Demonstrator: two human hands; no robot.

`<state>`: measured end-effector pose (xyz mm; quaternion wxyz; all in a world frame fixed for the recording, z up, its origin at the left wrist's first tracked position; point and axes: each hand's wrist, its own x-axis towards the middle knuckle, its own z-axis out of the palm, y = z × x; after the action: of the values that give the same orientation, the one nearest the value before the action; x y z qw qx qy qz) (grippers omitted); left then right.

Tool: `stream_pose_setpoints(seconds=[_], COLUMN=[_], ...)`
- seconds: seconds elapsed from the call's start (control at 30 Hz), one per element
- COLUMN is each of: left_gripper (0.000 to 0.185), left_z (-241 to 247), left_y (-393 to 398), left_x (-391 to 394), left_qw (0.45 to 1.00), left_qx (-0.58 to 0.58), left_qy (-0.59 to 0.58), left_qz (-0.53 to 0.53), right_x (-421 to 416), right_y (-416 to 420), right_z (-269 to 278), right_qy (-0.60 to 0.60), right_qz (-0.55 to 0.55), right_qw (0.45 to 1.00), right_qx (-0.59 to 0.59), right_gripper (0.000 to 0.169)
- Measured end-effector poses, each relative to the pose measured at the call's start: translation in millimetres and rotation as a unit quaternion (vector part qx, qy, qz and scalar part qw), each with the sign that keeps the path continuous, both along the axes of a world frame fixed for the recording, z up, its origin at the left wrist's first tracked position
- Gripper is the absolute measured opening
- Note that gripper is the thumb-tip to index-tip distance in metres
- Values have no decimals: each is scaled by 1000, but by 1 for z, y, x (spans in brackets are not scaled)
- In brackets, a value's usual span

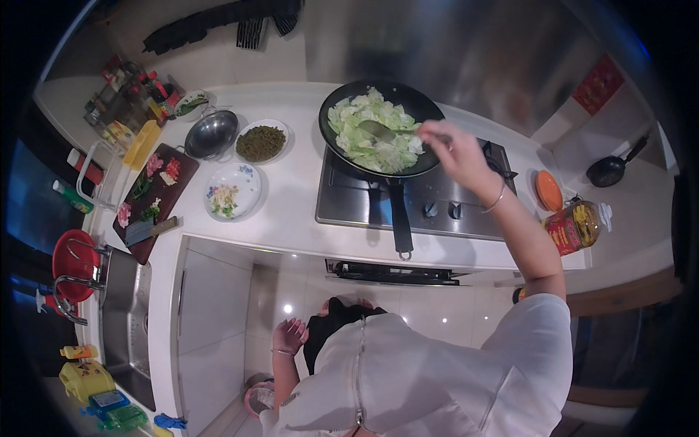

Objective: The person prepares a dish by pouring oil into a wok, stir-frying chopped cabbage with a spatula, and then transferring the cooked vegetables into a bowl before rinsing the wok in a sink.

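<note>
My right hand [458,155] grips the handle of a cooking spatula [377,131]. The spatula's head rests among chopped cabbage [374,106] in a black frying pan [404,93]. The pan stands over the left side of a steel gas hob [360,205], its black handle [400,218] pointing towards me. Down by my body hangs my left hand [290,335], fingers loosely bent and slightly apart, with nothing seen in it.
Left of the hob are a bowl of chopped greens [261,143], a plate of cut aromatics [248,191] and a metal wok [212,134]. A cleaver [142,232] lies on a cutting board [183,169]. To the right stand an oil bottle [573,226] and an orange plate [548,190].
</note>
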<state>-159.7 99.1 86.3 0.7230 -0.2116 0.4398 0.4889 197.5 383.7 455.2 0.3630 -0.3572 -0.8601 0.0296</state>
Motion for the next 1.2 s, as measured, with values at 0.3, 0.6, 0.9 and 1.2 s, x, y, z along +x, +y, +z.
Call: stream_pose_setpoints(seconds=[0.3,0.6,0.9,1.2], left_gripper=[23,23,23,22], left_z=[-2,-1,1,10], left_y=[14,0,-1,-14], left_x=[9,12,21,31], left_qw=[1000,1000,999,997], left_qx=[5,-29,-38,-37], left_qy=[0,7,8,3], left_qz=[-9,8,21,72], right_x=[-24,21,105,96], right_y=[97,70,92,113], right_z=[-2,41,48,-70], right_qy=[358,249,101,558], right_qz=[-134,-227,-376,-212], right_qw=[920,942,920,775], right_qx=[-82,-12,57,-207], right_gripper=[19,19,21,17])
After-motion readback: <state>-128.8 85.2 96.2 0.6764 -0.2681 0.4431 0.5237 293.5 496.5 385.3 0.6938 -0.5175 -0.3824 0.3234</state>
